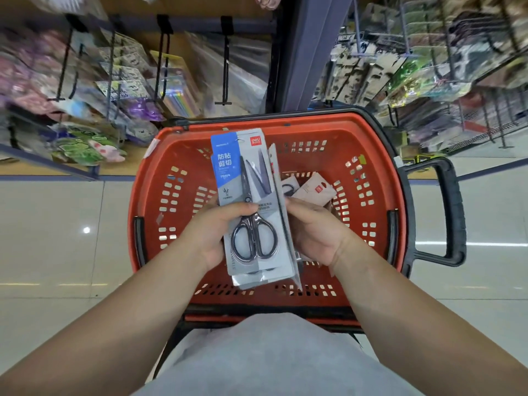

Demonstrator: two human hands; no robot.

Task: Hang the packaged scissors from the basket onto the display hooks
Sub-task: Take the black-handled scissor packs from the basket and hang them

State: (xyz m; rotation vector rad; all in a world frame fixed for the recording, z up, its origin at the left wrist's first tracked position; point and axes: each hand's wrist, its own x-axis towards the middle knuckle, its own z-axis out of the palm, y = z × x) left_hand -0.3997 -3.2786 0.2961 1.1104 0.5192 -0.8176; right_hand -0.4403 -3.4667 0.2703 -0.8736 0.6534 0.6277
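Packaged scissors [245, 195]: you hold a small stack of them upright above the basket, black handles toward you.
Left grip [211, 232]: wrapped round the stack's left edge, thumb pressed on the front pack.
Right grip [314, 232]: fingers curled on an edge-on pack [275, 172] at the stack's right side.
Basket [371, 132]: red, directly beneath your hands, with loose packs [313, 190] lying inside.
Display hooks [225, 70]: black, on the shelf beyond the basket, well apart from the stack.
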